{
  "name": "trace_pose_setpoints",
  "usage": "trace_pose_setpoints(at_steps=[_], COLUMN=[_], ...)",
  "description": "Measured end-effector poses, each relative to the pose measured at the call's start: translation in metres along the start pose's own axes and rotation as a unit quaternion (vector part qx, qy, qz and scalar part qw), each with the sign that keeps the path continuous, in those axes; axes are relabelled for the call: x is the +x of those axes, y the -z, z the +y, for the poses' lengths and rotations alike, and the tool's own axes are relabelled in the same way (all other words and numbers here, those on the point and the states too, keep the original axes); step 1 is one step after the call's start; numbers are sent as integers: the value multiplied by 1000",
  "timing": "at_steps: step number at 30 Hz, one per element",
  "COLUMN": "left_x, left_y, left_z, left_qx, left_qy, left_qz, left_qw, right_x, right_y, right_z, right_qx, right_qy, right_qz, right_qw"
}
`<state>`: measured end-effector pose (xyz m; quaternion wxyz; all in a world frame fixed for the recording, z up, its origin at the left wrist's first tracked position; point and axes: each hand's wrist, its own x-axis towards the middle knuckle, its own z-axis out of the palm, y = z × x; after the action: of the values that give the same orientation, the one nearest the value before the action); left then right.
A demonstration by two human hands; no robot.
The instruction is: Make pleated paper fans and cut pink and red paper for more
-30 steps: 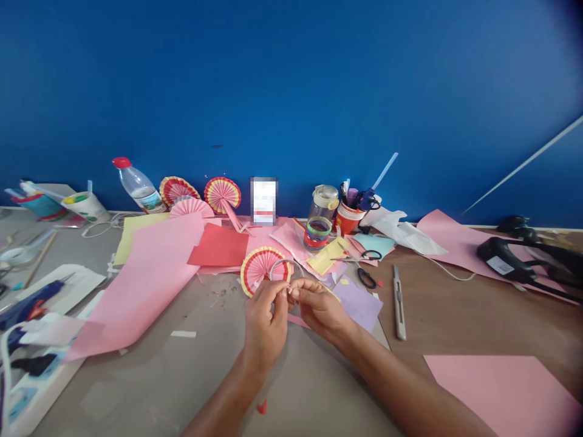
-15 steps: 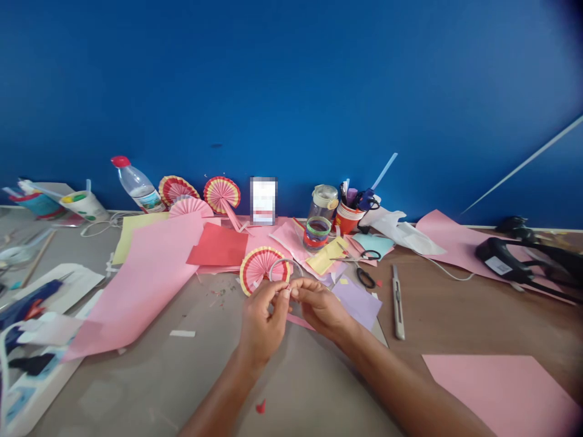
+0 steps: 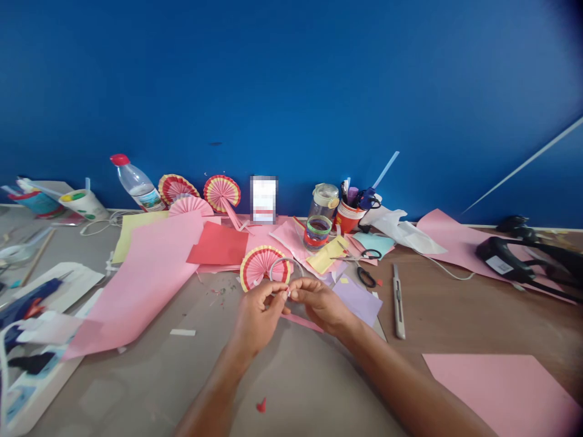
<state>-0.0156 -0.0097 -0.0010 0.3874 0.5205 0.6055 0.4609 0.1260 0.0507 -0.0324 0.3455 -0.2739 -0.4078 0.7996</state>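
Observation:
My left hand [image 3: 257, 315] and my right hand [image 3: 321, 303] meet at the middle of the table, fingertips pinched together on a thin white looped strip [image 3: 285, 265] that arches up between them. Both hands are closed on its ends. Just behind the loop lies a red, yellow and pink pleated paper fan [image 3: 259, 265]. A narrow pink paper strip [image 3: 303, 322] lies on the table under my right hand. What sits at the pinch point itself is too small to make out.
Large pink sheets lie left [image 3: 146, 273] and front right [image 3: 496, 388]. A box cutter [image 3: 398, 300], scissors [image 3: 367, 255], a jar [image 3: 321, 215], a red cup of tools [image 3: 350, 212], a bottle [image 3: 136, 184] and a glue gun [image 3: 519, 264] stand about.
My hands stay pinched on the strip; the left hand has turned slightly and both have drifted a little up and away from me.

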Motion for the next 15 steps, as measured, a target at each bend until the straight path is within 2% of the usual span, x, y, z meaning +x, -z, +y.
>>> trace_pose_setpoints(at_steps=[9,15], left_x=[1,0], left_y=[2,5], left_z=[0,2], left_qx=[6,13], left_qy=[-10,23], left_qz=[-14,-35], left_qw=[1000,999], right_x=[0,1], right_y=[2,7], right_z=[1,3], right_qx=[-25,-57], right_qy=[3,15], right_qz=[-17,-28], right_qw=[1000,998])
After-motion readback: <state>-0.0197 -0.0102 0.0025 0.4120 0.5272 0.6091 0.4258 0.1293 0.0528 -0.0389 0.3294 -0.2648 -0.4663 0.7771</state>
